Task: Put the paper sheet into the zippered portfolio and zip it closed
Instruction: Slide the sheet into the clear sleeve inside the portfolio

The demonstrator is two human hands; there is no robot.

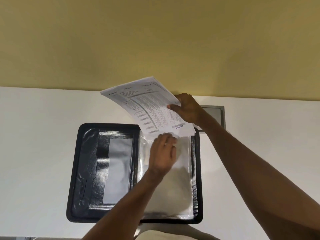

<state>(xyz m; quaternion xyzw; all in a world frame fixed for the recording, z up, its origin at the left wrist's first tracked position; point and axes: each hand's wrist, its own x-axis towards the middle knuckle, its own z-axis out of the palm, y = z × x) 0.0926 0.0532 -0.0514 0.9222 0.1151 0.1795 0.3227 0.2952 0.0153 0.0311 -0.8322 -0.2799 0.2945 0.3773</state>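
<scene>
A black zippered portfolio (pixel 83 170) lies open flat on the white table, with dark pockets on its left half and clear plastic sleeves (pixel 174 193) on its right half. My right hand (pixel 187 108) grips the right edge of the printed paper sheet (pixel 147 104), which is tilted up above the portfolio's far right corner. The sheet's lower edge meets the top of the clear sleeves. My left hand (pixel 164 153) rests on the sleeves, its fingertips at the sleeve's top edge by the paper's lower edge. Motion blur hides whether those fingers pinch the sleeve.
The white table (pixel 38 153) ends at a yellow wall (pixel 155 40) behind. A grey rectangular panel (pixel 214 115) is set into the table just behind my right hand. A pale rounded object (pixel 155 235) sits at the near edge below the portfolio.
</scene>
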